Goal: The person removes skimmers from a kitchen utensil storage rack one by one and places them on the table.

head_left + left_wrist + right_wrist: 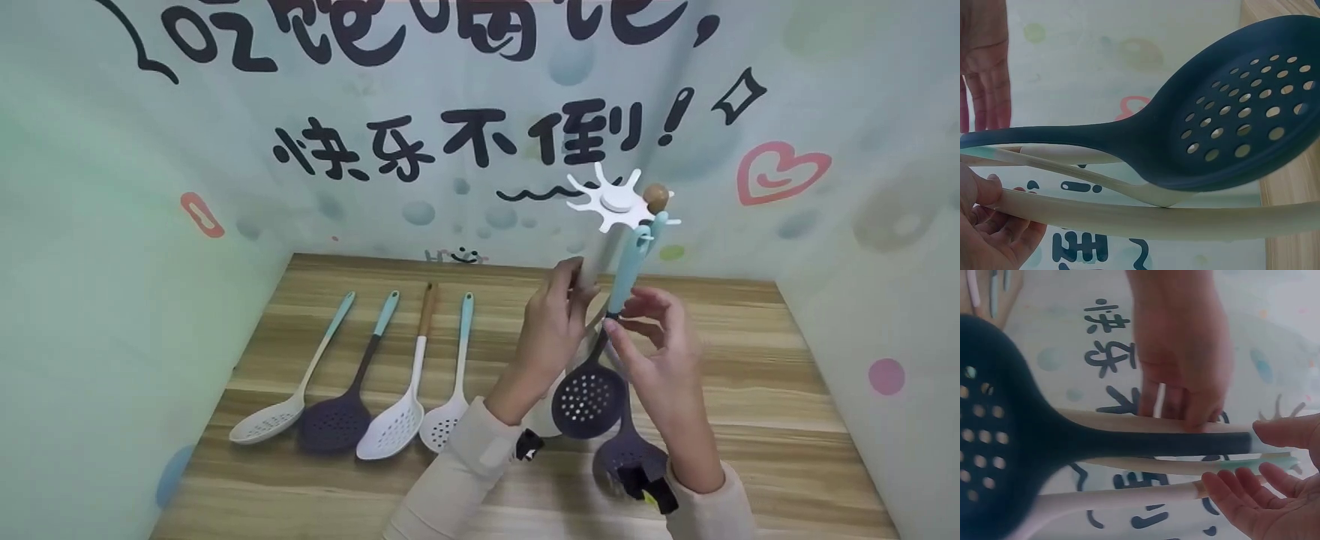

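Observation:
A white utensil stand has a spoked top (pixel 618 201). My left hand (pixel 553 322) holds its pale pole (pixel 1129 222) below the top, thumb in front and fingers behind. A dark skimmer (pixel 589 401) with a light-blue handle (pixel 628 266) hangs from a spoke. My right hand (pixel 664 352) is at the joint of handle and shaft, thumb near it, fingers loosely extended behind. Behind hang a dark slotted utensil (pixel 631 454), a pale one partly hidden, and one whose wooden handle end (pixel 656 196) shows at the top.
To the left, on the wooden table (pixel 780 450), lie a cream slotted spoon (pixel 266 422), a dark slotted turner (pixel 335 424), a white slotted turner (pixel 391 429) with a wooden handle, and a white skimmer (pixel 444 420). A printed cloth (pixel 420 180) stands behind.

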